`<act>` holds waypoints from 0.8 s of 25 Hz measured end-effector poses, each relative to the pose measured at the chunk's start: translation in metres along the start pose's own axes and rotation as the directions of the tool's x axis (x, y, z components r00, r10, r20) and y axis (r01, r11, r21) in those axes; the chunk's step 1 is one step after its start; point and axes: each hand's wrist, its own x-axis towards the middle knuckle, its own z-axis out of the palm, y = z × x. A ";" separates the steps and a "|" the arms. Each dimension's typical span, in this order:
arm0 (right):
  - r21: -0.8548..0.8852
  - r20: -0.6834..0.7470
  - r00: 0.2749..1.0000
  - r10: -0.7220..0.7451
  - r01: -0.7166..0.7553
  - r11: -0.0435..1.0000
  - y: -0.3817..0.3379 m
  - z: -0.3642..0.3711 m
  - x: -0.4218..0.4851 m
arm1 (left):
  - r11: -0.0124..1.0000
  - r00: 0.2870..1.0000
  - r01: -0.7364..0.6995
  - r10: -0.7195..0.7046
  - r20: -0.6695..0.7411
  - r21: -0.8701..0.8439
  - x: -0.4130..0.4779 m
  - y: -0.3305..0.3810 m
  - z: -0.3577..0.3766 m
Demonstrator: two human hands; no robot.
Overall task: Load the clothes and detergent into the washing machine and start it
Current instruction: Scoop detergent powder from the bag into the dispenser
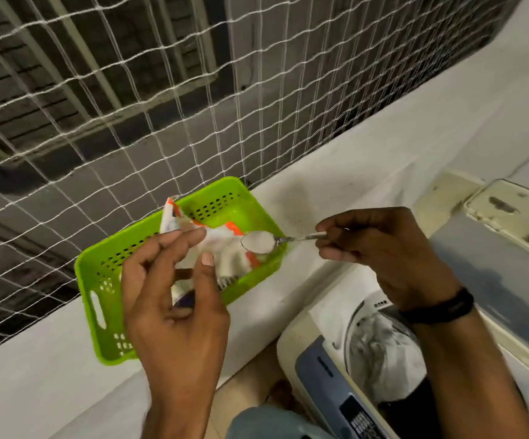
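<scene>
My right hand (pixel 387 251) pinches the handle of a metal spoon (pixel 276 240) heaped with white detergent powder, held level over the right end of a green basket (pixel 104 280). A white and orange detergent packet (pixel 222 245) lies in that basket. My left hand (pixel 174 296) hovers over the packet with fingers spread and nothing clearly in its grip. Below right, the top-loading washing machine (pixel 307 353) stands with its lid (pixel 494 274) raised, and clothes (pixel 383 353) fill its drum.
The basket rests on a white ledge (pixel 336 191) along a rope safety net (pixel 161 106). The machine's control panel (pixel 345 403) faces me at the lower right. Tiled floor (pixel 244 388) shows between ledge and machine.
</scene>
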 end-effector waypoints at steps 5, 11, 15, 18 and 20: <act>-0.001 -0.201 0.980 0.004 -0.004 1.000 0.017 -0.068 -0.039 | 0.990 0.990 -0.053 0.069 0.126 -0.128 -0.044 0.015 0.045; 0.125 -0.535 0.843 0.065 0.002 0.992 0.088 -0.171 -0.081 | 0.998 0.844 -0.027 0.050 0.534 -0.051 -0.118 -0.012 0.142; 0.228 -0.741 0.639 0.206 -0.049 0.972 0.167 -0.246 -0.088 | 0.961 0.597 0.243 -0.255 0.760 0.132 -0.181 -0.052 0.226; 0.165 -0.823 0.505 0.258 -0.222 0.961 0.229 -0.285 -0.085 | 0.822 0.310 0.415 -0.531 0.789 0.391 -0.222 -0.080 0.282; 0.186 -0.851 0.426 0.307 -0.303 0.935 0.257 -0.298 -0.082 | 0.709 0.143 0.499 -0.635 0.759 0.499 -0.245 -0.090 0.311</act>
